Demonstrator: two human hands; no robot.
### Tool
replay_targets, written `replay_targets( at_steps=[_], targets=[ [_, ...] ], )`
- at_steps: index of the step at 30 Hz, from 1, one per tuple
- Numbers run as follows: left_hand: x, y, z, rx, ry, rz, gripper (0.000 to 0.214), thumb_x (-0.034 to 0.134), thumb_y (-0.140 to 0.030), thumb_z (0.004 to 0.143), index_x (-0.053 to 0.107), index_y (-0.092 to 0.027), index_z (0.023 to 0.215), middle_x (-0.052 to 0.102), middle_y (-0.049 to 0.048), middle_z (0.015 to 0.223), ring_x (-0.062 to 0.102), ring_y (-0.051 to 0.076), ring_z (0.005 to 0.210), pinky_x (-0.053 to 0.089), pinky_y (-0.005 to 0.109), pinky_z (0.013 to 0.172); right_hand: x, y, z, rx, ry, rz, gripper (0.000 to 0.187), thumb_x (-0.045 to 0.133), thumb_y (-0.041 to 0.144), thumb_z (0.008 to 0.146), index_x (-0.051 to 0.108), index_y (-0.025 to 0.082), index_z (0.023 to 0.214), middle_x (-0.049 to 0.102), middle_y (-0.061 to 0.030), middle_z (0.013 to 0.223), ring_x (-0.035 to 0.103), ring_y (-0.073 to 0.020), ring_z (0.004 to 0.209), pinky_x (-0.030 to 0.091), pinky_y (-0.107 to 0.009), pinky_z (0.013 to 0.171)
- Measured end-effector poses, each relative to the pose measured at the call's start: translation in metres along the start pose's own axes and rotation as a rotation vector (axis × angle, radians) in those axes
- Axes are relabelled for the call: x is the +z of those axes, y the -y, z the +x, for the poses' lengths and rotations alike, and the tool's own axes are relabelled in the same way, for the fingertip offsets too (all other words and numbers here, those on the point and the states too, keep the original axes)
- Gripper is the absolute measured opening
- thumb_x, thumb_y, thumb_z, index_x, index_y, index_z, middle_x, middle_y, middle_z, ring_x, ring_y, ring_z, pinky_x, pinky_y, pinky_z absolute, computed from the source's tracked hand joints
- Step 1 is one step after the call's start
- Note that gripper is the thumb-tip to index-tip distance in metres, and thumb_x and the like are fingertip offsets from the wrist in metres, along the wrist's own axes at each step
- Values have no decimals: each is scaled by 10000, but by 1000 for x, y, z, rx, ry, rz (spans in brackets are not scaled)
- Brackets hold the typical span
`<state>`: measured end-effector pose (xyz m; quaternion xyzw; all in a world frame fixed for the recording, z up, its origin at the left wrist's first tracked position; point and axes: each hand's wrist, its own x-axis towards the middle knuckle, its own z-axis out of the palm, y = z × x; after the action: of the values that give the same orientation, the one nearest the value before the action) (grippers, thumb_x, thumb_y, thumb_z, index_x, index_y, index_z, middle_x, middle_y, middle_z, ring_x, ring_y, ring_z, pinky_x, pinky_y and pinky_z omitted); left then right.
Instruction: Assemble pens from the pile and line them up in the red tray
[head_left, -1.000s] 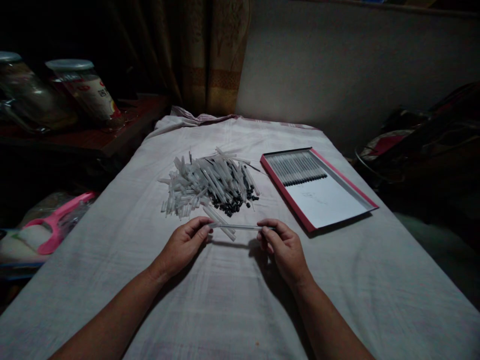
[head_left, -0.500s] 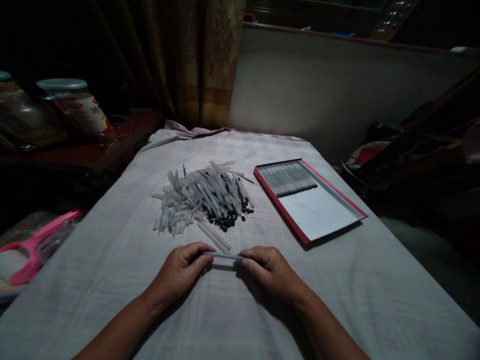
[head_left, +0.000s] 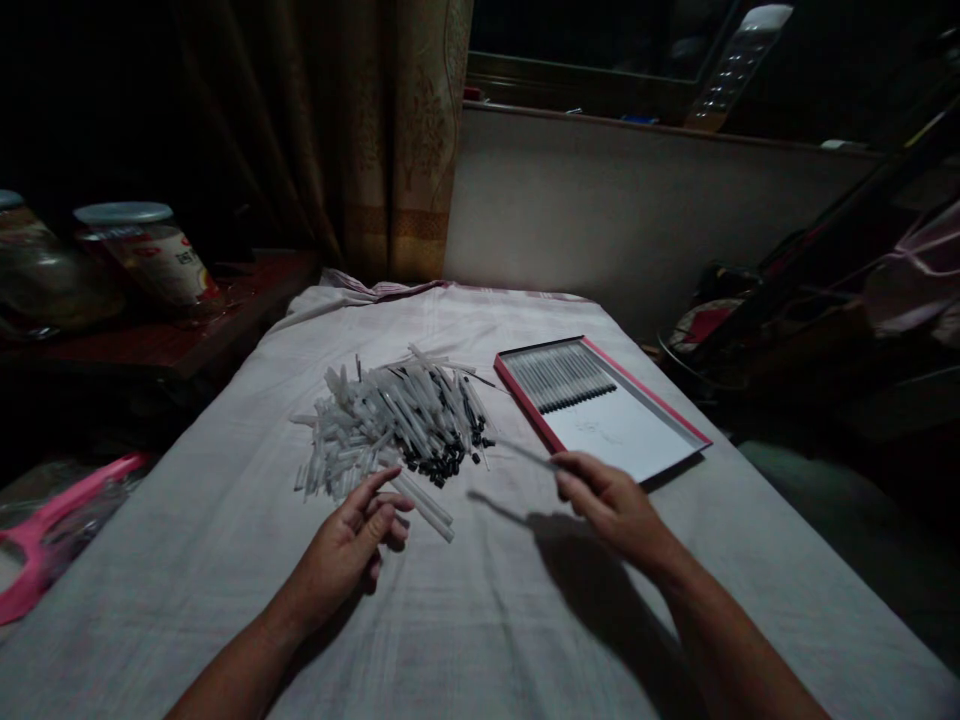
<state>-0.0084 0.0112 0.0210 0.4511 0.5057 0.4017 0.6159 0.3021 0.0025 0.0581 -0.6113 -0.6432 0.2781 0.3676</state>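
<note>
My right hand (head_left: 611,505) pinches one thin clear pen (head_left: 525,452) and holds it lifted above the cloth, its tip pointing left, close to the near left corner of a red-edged box (head_left: 679,420). A row of finished pens (head_left: 566,378) lies in the far half of that box. My left hand (head_left: 352,545) rests on the cloth with fingers loosely spread and nothing in them, just in front of a heap of clear pen barrels and small black caps (head_left: 394,425).
A white cloth (head_left: 480,620) covers the table. Two jars (head_left: 150,250) stand on a dark shelf at the left, and a pink plastic object (head_left: 52,510) lies below it. A curtain hangs behind; dark clutter fills the right side.
Both hands held the pen between them and pushed it together. Now the left hand has let go and the right hand has carried the pen to the right toward the box.
</note>
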Motion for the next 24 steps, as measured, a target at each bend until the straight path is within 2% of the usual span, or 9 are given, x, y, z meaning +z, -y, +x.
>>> replay_targets(
  at_steps=[3,4,6,9,14,20,24],
  targets=[
    [-13,-6,5,-65,32,-170,629,720,-499,778,519,-255,1322,666,50,912,572,122,518,424,193,326,-48,-37,38,193,-427,-190,338,538,428,822,722,160,913,708,-79,782,633,-228,703,473,-319,666],
    [-16,-9,7,-92,48,-240,585,736,-471,776,553,-240,1282,666,50,905,557,106,495,443,197,341,-62,-49,52,262,-506,-309,328,553,396,808,738,152,927,719,-99,829,642,-248,755,470,-329,689],
    [-22,-14,9,-130,33,-381,487,790,-356,750,629,-190,1179,663,59,913,615,115,602,525,199,461,-82,-69,79,375,-578,-535,359,541,358,820,764,134,990,727,-141,947,647,-285,840,464,-350,710],
    [-24,-18,11,-187,5,-496,395,811,-230,729,679,-160,1094,662,64,902,646,136,697,565,214,555,-94,-89,110,437,-555,-767,388,510,334,860,776,128,1053,706,-184,1083,632,-332,939,457,-382,731],
    [-24,-17,11,-241,-31,-522,389,828,-202,704,693,-157,1067,661,60,862,640,146,688,564,236,566,-92,-113,141,460,-423,-1004,403,464,306,907,766,93,1067,668,-226,1124,588,-372,1029,428,-434,790],
    [-28,-12,12,-285,-43,-510,450,848,-278,686,681,-176,1091,663,61,869,629,161,705,558,268,597,-93,-138,157,418,-329,-1148,409,470,365,921,775,104,1001,659,-201,1124,565,-357,1035,409,-440,807],
    [-29,-10,12,-285,-32,-480,460,856,-314,676,685,-187,1083,660,54,870,619,159,703,551,270,605,-97,-134,152,395,-298,-1181,404,452,364,936,771,140,1039,663,-189,1128,591,-340,1031,427,-409,786]
  ],
)
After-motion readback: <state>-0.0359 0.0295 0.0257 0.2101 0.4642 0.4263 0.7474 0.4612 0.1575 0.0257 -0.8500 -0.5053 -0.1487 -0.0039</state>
